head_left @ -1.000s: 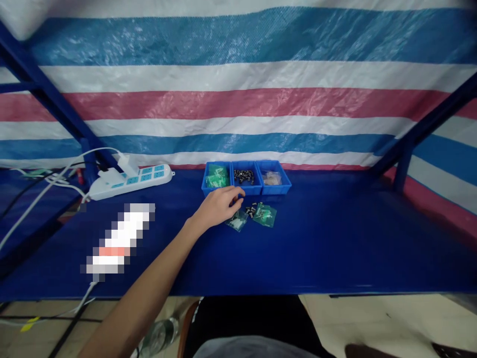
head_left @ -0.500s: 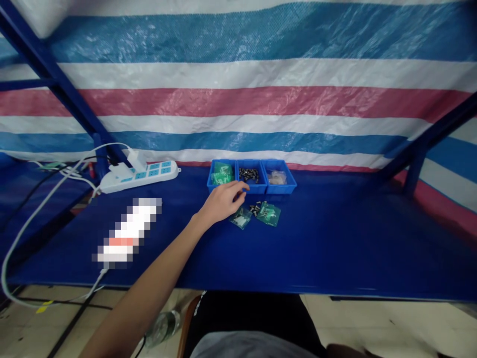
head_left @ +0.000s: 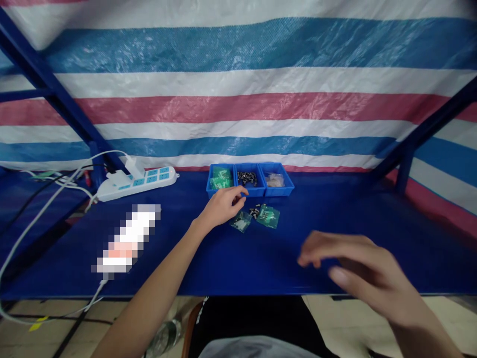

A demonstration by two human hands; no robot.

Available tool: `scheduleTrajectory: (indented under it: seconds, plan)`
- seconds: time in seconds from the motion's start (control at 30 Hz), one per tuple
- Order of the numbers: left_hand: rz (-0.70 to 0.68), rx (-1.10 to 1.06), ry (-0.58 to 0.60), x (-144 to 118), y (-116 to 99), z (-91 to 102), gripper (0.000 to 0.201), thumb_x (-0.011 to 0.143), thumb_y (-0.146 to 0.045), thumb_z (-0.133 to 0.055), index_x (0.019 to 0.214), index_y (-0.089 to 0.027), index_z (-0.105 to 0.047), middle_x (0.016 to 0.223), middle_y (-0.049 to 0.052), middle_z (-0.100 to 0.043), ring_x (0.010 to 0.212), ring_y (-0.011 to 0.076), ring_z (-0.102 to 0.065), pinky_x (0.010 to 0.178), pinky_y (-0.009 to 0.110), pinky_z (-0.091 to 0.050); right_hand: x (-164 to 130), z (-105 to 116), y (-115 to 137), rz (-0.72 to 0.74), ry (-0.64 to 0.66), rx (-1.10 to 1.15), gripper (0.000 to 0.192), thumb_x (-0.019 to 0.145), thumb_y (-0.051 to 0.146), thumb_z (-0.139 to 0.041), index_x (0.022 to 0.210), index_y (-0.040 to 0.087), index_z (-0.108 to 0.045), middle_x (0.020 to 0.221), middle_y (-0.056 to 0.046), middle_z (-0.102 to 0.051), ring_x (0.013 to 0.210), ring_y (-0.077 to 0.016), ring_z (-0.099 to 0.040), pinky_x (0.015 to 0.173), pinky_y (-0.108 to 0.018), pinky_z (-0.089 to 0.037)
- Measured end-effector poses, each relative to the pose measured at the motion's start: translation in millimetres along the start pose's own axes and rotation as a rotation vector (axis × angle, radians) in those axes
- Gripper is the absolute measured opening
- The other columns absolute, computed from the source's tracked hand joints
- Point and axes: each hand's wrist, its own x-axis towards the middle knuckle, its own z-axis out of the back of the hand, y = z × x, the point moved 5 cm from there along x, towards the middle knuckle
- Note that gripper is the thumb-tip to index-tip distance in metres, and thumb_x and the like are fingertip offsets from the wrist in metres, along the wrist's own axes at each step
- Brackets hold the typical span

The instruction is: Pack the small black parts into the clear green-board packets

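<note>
My left hand [head_left: 222,205] reaches across the blue table [head_left: 335,238] and rests just in front of three small blue bins [head_left: 249,179], fingers loosely curled and pinched near the middle bin's front edge; I cannot tell if it holds a small part. Right of it lie two small clear bags with green contents [head_left: 268,216] and a few dark small parts [head_left: 254,211]. The bins hold green bags, dark parts and pale parts. My right hand [head_left: 357,271], blurred, hovers open above the table's near edge, holding nothing.
A white power strip [head_left: 136,181] with a plugged charger and white cables lies at the back left. A pixelated white object [head_left: 126,238] sits on the left. Blue frame bars slant at both sides before a striped tarp. A bottle [head_left: 164,335] stands on the floor below.
My right hand has come into view at the lower right. My left hand stays by the bins, shifting only slightly.
</note>
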Motion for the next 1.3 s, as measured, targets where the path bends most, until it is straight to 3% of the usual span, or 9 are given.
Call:
scheduleTrajectory:
  seconds: [0.1, 0.17, 0.3, 0.47, 0.67, 0.73, 0.93, 1.1, 1.3]
  plan:
    - [0.013, 0.042, 0.094, -0.9, -0.7, -1.9, 0.014, 0.091, -0.022, -0.058, 0.1, -0.02, -0.068, 0.073, -0.001, -0.067, 0.064, 0.0127, -0.061, 0.06, 0.025, -0.045, 58.7, -6.5, -36.7, -0.054, 0.142, -0.091, 0.019, 0.097, 0.032, -0.058, 0.108, 0.024, -0.071, 0.104, -0.006, -0.074, 0.092, -0.0208, -0.069, 0.08, -0.032, -0.055]
    - [0.025, 0.134, 0.08, -1.5, -1.5, 1.2, 0.012, 0.088, -0.022, -0.061, 0.095, -0.02, -0.07, 0.071, -0.001, -0.069, 0.063, 0.014, -0.063, 0.058, 0.025, -0.043, 88.0, -12.8, -56.8, 0.013, 0.138, -0.19, 0.02, 0.097, 0.031, -0.056, 0.109, 0.023, -0.07, 0.106, -0.006, -0.073, 0.093, -0.0207, -0.068, 0.08, -0.032, -0.055]
    - [-0.029, 0.33, 0.014, -3.3, -5.7, 7.7, 0.013, 0.089, -0.025, -0.059, 0.093, -0.02, -0.071, 0.072, 0.0, -0.07, 0.066, 0.0158, -0.064, 0.058, 0.026, -0.041, 114.3, -39.6, -85.8, 0.199, 0.133, -0.398, 0.022, 0.099, 0.024, -0.05, 0.111, 0.019, -0.068, 0.106, -0.01, -0.071, 0.103, -0.0262, -0.064, 0.092, -0.044, -0.052]
    - [-0.092, 0.357, 0.024, -5.5, -7.9, 1.2, 0.018, 0.094, -0.025, -0.053, 0.095, -0.018, -0.07, 0.075, 0.002, -0.068, 0.069, 0.0161, -0.063, 0.062, 0.027, -0.043, 103.1, -60.6, -106.3, 0.264, -0.1, -0.47, 0.022, 0.099, 0.023, -0.049, 0.113, 0.016, -0.064, 0.112, -0.014, -0.067, 0.105, -0.028, -0.061, 0.09, -0.046, -0.05]
    - [-0.094, 0.309, -0.016, -6.4, -14.8, -2.7, 0.019, 0.095, -0.028, -0.052, 0.097, -0.018, -0.067, 0.085, 0.004, -0.067, 0.087, 0.0199, -0.061, 0.076, 0.031, -0.048, 89.5, -70.3, -113.2, 0.246, -0.152, -0.449, 0.017, 0.097, 0.022, -0.052, 0.11, 0.018, -0.063, 0.115, -0.013, -0.065, 0.104, -0.0268, -0.06, 0.09, -0.046, -0.048]
    - [-0.076, 0.232, 0.076, -7.0, -13.1, -3.6, 0.018, 0.092, -0.034, -0.059, 0.1, -0.019, -0.067, 0.088, 0.003, -0.067, 0.088, 0.0198, -0.062, 0.078, 0.03, -0.048, 90.3, -71.7, -113.6, 0.246, -0.155, -0.46, 0.016, 0.097, 0.022, -0.052, 0.108, 0.018, -0.063, 0.114, -0.013, -0.064, 0.103, -0.0268, -0.059, 0.088, -0.045, -0.048]
    - [0.05, 0.072, 0.393, -10.4, -0.4, -7.8, 0.068, 0.06, -0.068, -0.081, 0.107, -0.022, -0.065, 0.105, 0.004, -0.059, 0.092, 0.0229, -0.06, 0.069, 0.029, -0.044, 93.0, -76.8, -115.2, 0.23, -0.076, -0.56, 0.018, 0.098, 0.024, -0.051, 0.108, 0.017, -0.063, 0.111, -0.014, -0.064, 0.102, -0.0279, -0.056, 0.084, -0.046, -0.047]
    - [0.132, 0.04, 0.447, -10.4, 5.4, -8.2, 0.062, 0.059, -0.064, -0.083, 0.096, -0.02, -0.058, 0.089, 0.002, -0.058, 0.083, 0.0211, -0.056, 0.062, 0.027, -0.038, 94.9, -79.7, -115.5, 0.223, -0.018, -0.548, 0.021, 0.099, 0.028, -0.05, 0.107, 0.016, -0.064, 0.111, -0.015, -0.064, 0.102, -0.0282, -0.055, 0.084, -0.046, -0.047]
    - [0.13, -0.184, 0.323, -6.7, 2.6, -5.8, 0.03, 0.082, -0.045, -0.071, 0.09, -0.02, -0.056, 0.074, -0.003, -0.057, 0.063, 0.013, -0.05, 0.056, 0.024, -0.036, 96.9, -76.5, -107.9, 0.243, -0.025, -0.449, 0.025, 0.099, 0.028, -0.05, 0.119, 0.018, -0.06, 0.11, -0.013, -0.066, 0.106, -0.0288, -0.056, 0.089, -0.048, -0.047]
